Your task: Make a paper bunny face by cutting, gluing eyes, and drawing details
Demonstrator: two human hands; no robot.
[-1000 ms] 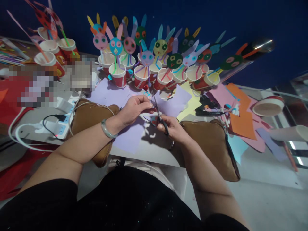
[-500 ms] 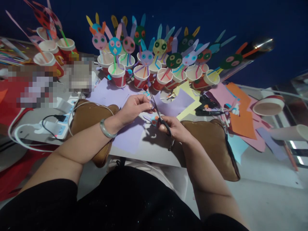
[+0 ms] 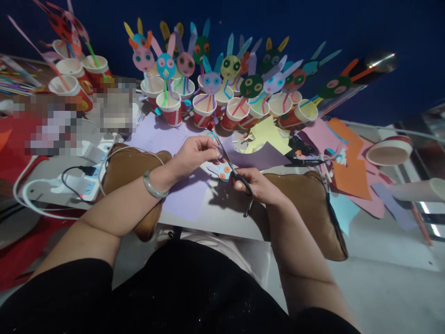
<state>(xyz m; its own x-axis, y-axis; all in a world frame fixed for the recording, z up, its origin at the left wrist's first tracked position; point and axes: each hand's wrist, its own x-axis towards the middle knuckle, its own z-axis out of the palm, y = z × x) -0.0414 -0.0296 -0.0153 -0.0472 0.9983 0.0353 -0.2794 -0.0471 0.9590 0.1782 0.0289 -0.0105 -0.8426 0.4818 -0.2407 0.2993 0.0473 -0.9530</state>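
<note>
Scissors (image 3: 226, 158) sit gripped in the right hand (image 3: 248, 182); the left hand's (image 3: 205, 150) fingertips pinch together, centre of frame.

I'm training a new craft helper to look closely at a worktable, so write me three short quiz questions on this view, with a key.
1. What does the right hand hold?
a) a marker
b) scissors
c) a drinking straw
2. True or false: the bangle is on the right wrist.
3. Fill in: the light blue paper face on the table has ____ eyes.

Key: 1 b; 2 false; 3 orange.
</note>
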